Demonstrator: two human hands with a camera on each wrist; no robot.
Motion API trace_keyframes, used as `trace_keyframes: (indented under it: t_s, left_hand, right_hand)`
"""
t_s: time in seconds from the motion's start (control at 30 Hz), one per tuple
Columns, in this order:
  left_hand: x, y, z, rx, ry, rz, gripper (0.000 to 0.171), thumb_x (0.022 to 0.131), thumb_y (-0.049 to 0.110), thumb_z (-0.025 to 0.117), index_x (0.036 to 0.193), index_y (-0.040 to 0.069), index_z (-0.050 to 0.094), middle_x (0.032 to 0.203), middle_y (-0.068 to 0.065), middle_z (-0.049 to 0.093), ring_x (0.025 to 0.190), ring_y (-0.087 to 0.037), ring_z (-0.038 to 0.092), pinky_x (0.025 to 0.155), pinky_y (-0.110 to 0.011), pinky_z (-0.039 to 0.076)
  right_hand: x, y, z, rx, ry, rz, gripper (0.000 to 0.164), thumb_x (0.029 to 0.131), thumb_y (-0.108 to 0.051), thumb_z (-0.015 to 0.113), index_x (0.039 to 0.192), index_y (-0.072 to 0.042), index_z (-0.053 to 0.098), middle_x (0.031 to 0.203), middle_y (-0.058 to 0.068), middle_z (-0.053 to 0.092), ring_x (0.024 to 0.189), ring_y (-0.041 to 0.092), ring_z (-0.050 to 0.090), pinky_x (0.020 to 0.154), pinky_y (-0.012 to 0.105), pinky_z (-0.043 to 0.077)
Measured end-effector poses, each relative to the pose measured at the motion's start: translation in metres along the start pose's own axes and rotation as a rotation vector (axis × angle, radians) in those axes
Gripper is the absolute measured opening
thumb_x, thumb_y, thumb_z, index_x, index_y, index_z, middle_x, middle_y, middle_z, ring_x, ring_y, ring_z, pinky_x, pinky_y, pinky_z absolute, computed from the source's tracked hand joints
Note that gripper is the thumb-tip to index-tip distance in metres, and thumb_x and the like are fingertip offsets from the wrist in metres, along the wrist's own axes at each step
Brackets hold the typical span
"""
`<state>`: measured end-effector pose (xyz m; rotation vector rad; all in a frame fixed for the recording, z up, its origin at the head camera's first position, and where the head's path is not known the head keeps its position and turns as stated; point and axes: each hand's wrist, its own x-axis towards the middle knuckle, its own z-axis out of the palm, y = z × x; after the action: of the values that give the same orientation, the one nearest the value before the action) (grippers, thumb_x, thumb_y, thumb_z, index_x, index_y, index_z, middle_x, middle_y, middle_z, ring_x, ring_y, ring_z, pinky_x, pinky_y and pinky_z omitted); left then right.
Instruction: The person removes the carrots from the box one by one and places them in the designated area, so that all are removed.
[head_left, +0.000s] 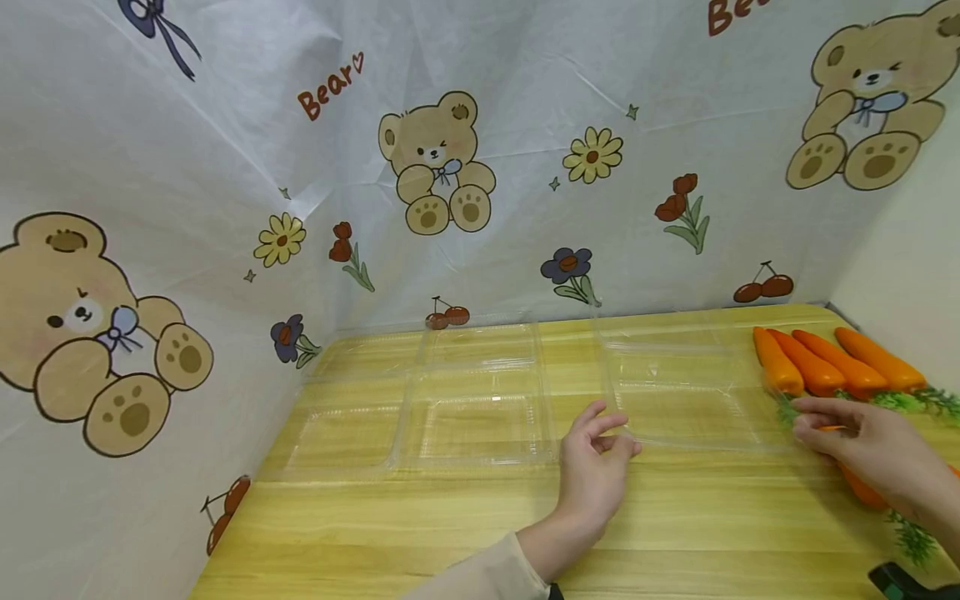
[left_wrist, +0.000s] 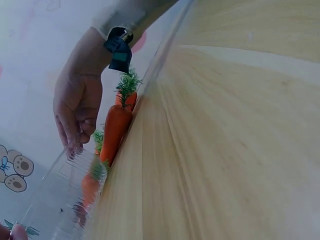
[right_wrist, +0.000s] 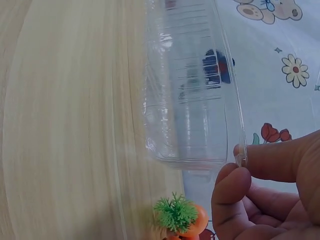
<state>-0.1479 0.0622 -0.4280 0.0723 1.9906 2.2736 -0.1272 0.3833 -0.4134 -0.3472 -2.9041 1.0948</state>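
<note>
A clear plastic container (head_left: 678, 417) stands on the table in front of me, with both hands at its near corners. My left hand (head_left: 596, 467) pinches the near left corner of its rim between thumb and fingers. At the right corner, my right hand (head_left: 873, 442) pinches the rim; the right wrist view shows thumb and forefinger on the edge of the clear container (right_wrist: 195, 100). In the left wrist view only the left fingertips (left_wrist: 19, 232) show, at the lower left edge. Orange carrots (head_left: 813, 362) with green tops lie beside the right hand.
To the left stand more clear containers (head_left: 480, 460), side by side on the wooden table (head_left: 390, 533). Another carrot (head_left: 862, 487) lies partly hidden under the right hand. A dark object (head_left: 896, 581) shows at the lower right. A bear-printed cloth (head_left: 517, 233) hangs behind the table.
</note>
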Motion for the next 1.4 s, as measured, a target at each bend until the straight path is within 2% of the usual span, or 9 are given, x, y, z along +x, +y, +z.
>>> trace_keyframes:
  t_s: [0.17, 0.33, 0.47, 0.7, 1.03, 1.2, 1.27, 1.33, 1.4]
  left_hand:
    - [-0.001, 0.007, -0.009, -0.016, -0.016, -0.007, 0.026, 0.092, -0.002, 0.067, 0.109, 0.015, 0.077, 0.15, 0.008, 0.05, 0.091, -0.014, 0.07, 0.058, -0.011, 0.045]
    - [-0.002, 0.011, -0.018, -0.034, -0.026, -0.001, 0.025, 0.09, -0.002, 0.069, 0.109, 0.011, 0.077, 0.15, 0.006, 0.05, 0.091, -0.017, 0.071, 0.068, -0.014, 0.054]
    - [-0.003, 0.014, -0.025, -0.033, -0.033, -0.008, 0.025, 0.089, -0.002, 0.069, 0.111, 0.008, 0.077, 0.152, 0.004, 0.049, 0.091, -0.018, 0.07, 0.071, -0.015, 0.057]
    - [-0.004, 0.021, -0.036, -0.016, -0.064, -0.037, 0.028, 0.091, -0.001, 0.07, 0.117, 0.006, 0.074, 0.156, 0.001, 0.045, 0.093, -0.017, 0.067, 0.061, -0.012, 0.05]
    - [-0.004, 0.027, -0.049, -0.006, -0.062, -0.051, 0.032, 0.091, 0.001, 0.07, 0.122, 0.005, 0.072, 0.158, -0.004, 0.043, 0.094, -0.017, 0.068, 0.06, -0.011, 0.048]
    - [-0.004, 0.029, -0.06, -0.013, -0.113, -0.061, 0.033, 0.093, 0.002, 0.069, 0.126, 0.0, 0.069, 0.16, -0.006, 0.039, 0.098, -0.018, 0.068, 0.075, -0.011, 0.057]
    - [-0.003, 0.03, -0.065, -0.029, -0.126, -0.068, 0.033, 0.093, 0.002, 0.069, 0.126, -0.002, 0.068, 0.16, -0.008, 0.038, 0.097, -0.018, 0.069, 0.085, -0.018, 0.06]
    - [-0.002, 0.031, -0.069, -0.043, -0.132, -0.08, 0.032, 0.093, 0.001, 0.07, 0.125, -0.003, 0.069, 0.16, -0.008, 0.039, 0.097, -0.019, 0.069, 0.089, -0.025, 0.062]
    - [-0.001, 0.032, -0.073, -0.049, -0.138, -0.094, 0.031, 0.092, 0.0, 0.07, 0.124, -0.002, 0.07, 0.159, -0.008, 0.041, 0.094, -0.018, 0.07, 0.087, -0.028, 0.063]
  right_hand:
    - [-0.002, -0.005, 0.004, 0.006, 0.009, 0.004, 0.071, 0.104, -0.044, 0.06, 0.146, 0.012, 0.047, 0.106, 0.009, 0.065, 0.071, 0.0, 0.055, 0.058, 0.024, 0.048]
    - [-0.004, -0.011, 0.009, 0.057, 0.008, -0.011, 0.065, 0.105, -0.036, 0.059, 0.146, 0.012, 0.046, 0.102, 0.003, 0.065, 0.072, 0.006, 0.061, 0.06, 0.027, 0.054]
    - [-0.005, -0.016, 0.014, 0.116, 0.006, -0.031, 0.06, 0.106, -0.029, 0.059, 0.146, 0.013, 0.043, 0.096, -0.006, 0.066, 0.071, 0.013, 0.063, 0.06, 0.029, 0.057]
    - [-0.006, -0.023, 0.018, 0.134, 0.013, -0.048, 0.062, 0.105, -0.031, 0.061, 0.147, 0.012, 0.044, 0.092, -0.015, 0.064, 0.07, 0.014, 0.062, 0.058, 0.029, 0.055]
    - [-0.007, -0.032, 0.023, 0.134, -0.013, -0.091, 0.065, 0.104, -0.037, 0.061, 0.147, 0.01, 0.046, 0.093, -0.021, 0.062, 0.071, 0.015, 0.061, 0.059, 0.026, 0.051]
    - [-0.005, -0.035, 0.028, 0.153, -0.024, -0.119, 0.063, 0.104, -0.034, 0.062, 0.147, 0.009, 0.046, 0.095, -0.02, 0.062, 0.072, 0.015, 0.062, 0.06, 0.026, 0.053]
    - [-0.004, -0.037, 0.029, 0.164, -0.036, -0.123, 0.063, 0.105, -0.034, 0.061, 0.148, 0.009, 0.045, 0.096, -0.018, 0.063, 0.074, 0.016, 0.063, 0.061, 0.026, 0.054]
    - [-0.004, -0.039, 0.03, 0.164, -0.053, -0.123, 0.063, 0.105, -0.034, 0.061, 0.149, 0.009, 0.044, 0.098, -0.017, 0.063, 0.076, 0.016, 0.063, 0.063, 0.027, 0.055]
    - [-0.004, -0.042, 0.031, 0.17, -0.065, -0.122, 0.063, 0.105, -0.033, 0.06, 0.149, 0.009, 0.044, 0.099, -0.016, 0.063, 0.076, 0.015, 0.063, 0.064, 0.026, 0.055]
